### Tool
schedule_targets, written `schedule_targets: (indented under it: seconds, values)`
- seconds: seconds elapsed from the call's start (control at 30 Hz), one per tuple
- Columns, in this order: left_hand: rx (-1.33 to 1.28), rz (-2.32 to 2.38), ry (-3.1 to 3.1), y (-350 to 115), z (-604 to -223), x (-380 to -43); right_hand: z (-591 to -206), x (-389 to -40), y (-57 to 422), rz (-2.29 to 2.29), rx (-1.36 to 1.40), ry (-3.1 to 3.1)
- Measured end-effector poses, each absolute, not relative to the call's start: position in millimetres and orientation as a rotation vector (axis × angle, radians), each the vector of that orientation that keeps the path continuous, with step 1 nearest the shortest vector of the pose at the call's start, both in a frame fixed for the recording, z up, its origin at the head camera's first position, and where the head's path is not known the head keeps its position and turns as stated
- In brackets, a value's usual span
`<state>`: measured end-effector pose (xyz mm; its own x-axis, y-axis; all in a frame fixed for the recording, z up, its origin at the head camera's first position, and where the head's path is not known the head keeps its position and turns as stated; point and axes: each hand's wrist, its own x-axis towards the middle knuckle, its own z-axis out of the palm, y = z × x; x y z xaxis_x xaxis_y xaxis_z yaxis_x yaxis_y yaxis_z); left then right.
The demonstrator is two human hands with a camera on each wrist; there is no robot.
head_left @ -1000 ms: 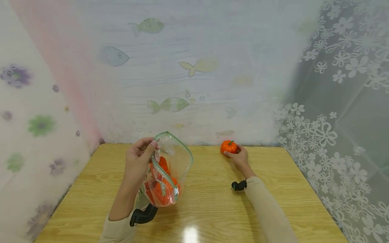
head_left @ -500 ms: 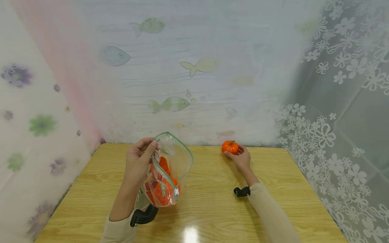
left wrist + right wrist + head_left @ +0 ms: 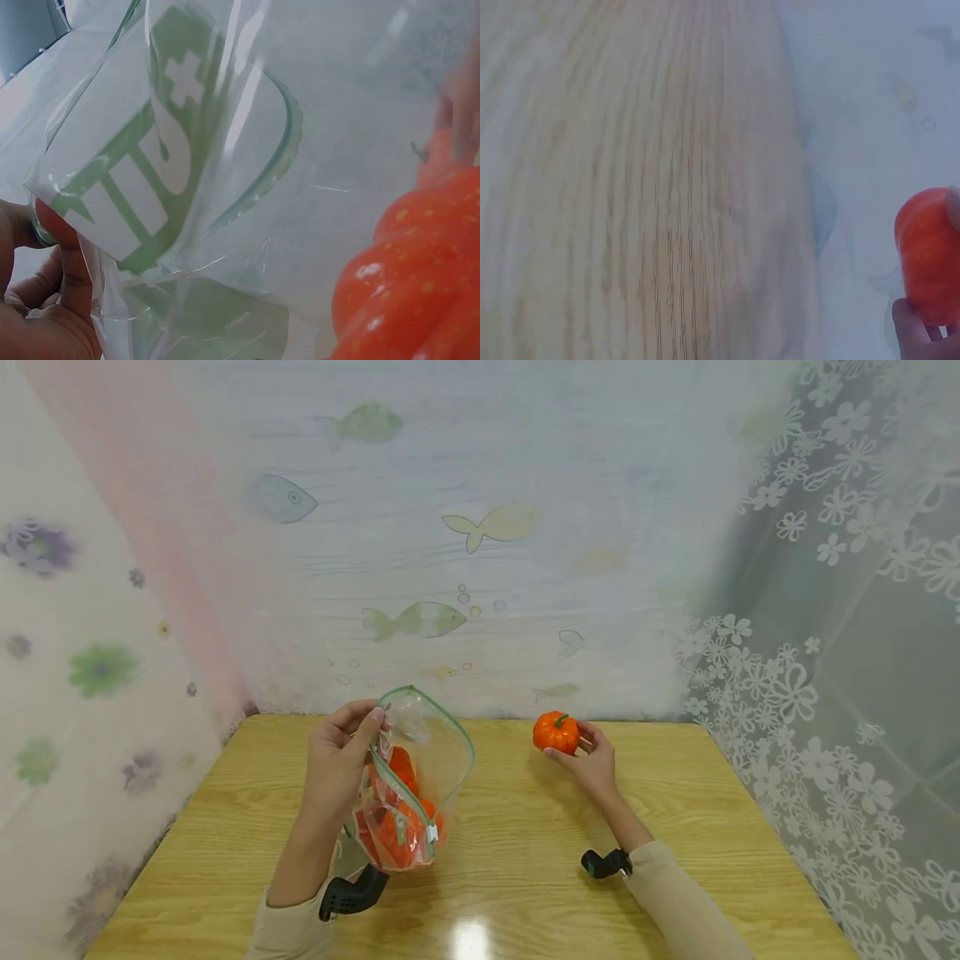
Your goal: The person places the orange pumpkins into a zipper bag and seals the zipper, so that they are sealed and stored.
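My left hand (image 3: 341, 760) pinches the rim of a clear zip bag (image 3: 450, 777) with a green edge and a white slider, its mouth spread apart. Orange-red pieces (image 3: 401, 839) lie inside; in the left wrist view one is a lumpy, speckled orange pumpkin (image 3: 420, 277). To the right, my right hand (image 3: 596, 768) grips a small orange pumpkin (image 3: 555, 734) with a green stem, thumb in front and fingers behind. The right wrist view shows that pumpkin (image 3: 928, 255) partly cut off at the frame edge. Green print with white letters (image 3: 157, 165) shows on the bag.
A wooden table (image 3: 495, 868) lies under both hands. Behind it stands a wall (image 3: 480, 643) with painted fish, close to the far table edge. A flower-patterned panel (image 3: 847, 735) flanks the right side.
My right hand has come toward me and slightly left, carrying the pumpkin away from the back edge of the table. The left hand and bag stay nearly still.
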<state>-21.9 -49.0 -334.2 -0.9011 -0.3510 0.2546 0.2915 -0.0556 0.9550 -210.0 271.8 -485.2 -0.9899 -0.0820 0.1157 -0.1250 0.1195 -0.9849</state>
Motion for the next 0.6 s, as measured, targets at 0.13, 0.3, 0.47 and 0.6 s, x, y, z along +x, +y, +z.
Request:
schedule_targets:
  seconds: [0.13,0.3,0.47,0.6]
  values:
    - [0.068,-2.005,-1.795,-49,-334,-21,-479,-198,269,2.074,0.263,-2.294]
    - [0.058,-2.012,-1.784,-48,-333,-19,-477,-191,267,2.08,0.302,-2.255]
    - [0.057,-2.005,-1.785,-47,-333,-17,-473,-184,267,2.111,0.325,-2.202]
    - [0.057,-2.008,-1.784,-46,-333,-16,-465,-177,266,2.128,0.355,-2.183]
